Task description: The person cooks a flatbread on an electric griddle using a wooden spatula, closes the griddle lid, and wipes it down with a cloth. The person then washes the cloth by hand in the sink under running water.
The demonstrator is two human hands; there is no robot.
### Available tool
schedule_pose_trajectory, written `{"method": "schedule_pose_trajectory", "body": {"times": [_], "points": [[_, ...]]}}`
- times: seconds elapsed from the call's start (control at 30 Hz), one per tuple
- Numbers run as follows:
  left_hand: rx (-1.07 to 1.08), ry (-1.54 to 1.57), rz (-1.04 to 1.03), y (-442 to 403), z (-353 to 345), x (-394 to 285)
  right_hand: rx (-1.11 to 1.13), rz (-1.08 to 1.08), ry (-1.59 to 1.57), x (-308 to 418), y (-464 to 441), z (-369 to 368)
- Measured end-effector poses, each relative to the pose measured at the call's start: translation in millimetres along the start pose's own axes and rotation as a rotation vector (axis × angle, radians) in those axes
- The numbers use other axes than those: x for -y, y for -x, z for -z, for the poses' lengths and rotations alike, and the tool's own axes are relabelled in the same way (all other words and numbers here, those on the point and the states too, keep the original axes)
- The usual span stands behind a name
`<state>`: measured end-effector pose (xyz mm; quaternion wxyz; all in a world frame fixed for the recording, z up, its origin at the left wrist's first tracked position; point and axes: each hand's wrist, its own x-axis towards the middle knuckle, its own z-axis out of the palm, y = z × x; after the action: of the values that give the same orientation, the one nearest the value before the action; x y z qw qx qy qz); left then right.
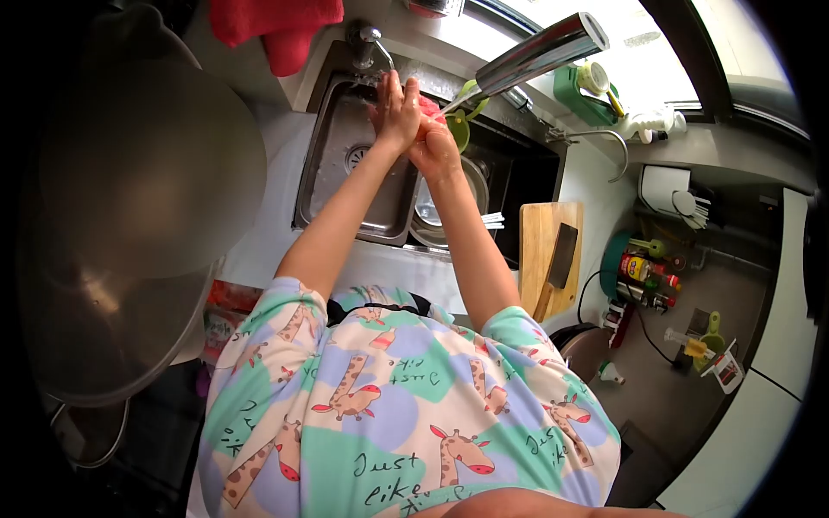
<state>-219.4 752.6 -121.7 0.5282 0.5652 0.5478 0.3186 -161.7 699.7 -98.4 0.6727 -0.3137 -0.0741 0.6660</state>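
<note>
My left hand (399, 112) is raised over the divide between the two sink basins, its fingers stretched out and wet. Close against it, my right hand (436, 151) has its fingers bent around a wet, pinkish-red soft thing (429, 107), whose exact kind I cannot make out. Water runs from the chrome faucet (542, 53) onto this thing and my right hand. Much of it is hidden behind my hands. A green strainer-like utensil (458, 131) is just right of my hands. Below them, a round metal bowl (475, 186) stands in the right basin.
The left sink basin (324, 194) has a drain. Right of the sink, a cleaver (561, 259) lies on a wooden cutting board (531, 246). A large pan lid (151, 173) fills the left side. A red cloth (281, 26) hangs at the upper left. Bottles (643, 269) stand in the right corner.
</note>
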Motion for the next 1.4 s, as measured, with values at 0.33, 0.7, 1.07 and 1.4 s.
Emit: {"method": "schedule_pose_trajectory", "body": {"times": [0.33, 0.7, 1.07, 1.4], "points": [[-0.069, 0.563, 0.088, 17.3, 19.4, 38.9, 0.174, -0.279, -0.543, 10.6, -14.6, 26.1], [-0.253, -0.342, -0.838, 46.4, 49.1, -28.9, -0.193, -0.043, -0.117, 9.2, -14.6, -6.3], [0.150, -0.264, -0.626, 74.9, 12.2, -34.9, 0.195, -0.417, -0.606, 7.1, -4.0, 24.0], [-0.217, -0.307, -0.352, -6.6, 18.8, -9.9, 0.016, -0.145, -0.176, -13.6, -3.2, 33.7]]}}
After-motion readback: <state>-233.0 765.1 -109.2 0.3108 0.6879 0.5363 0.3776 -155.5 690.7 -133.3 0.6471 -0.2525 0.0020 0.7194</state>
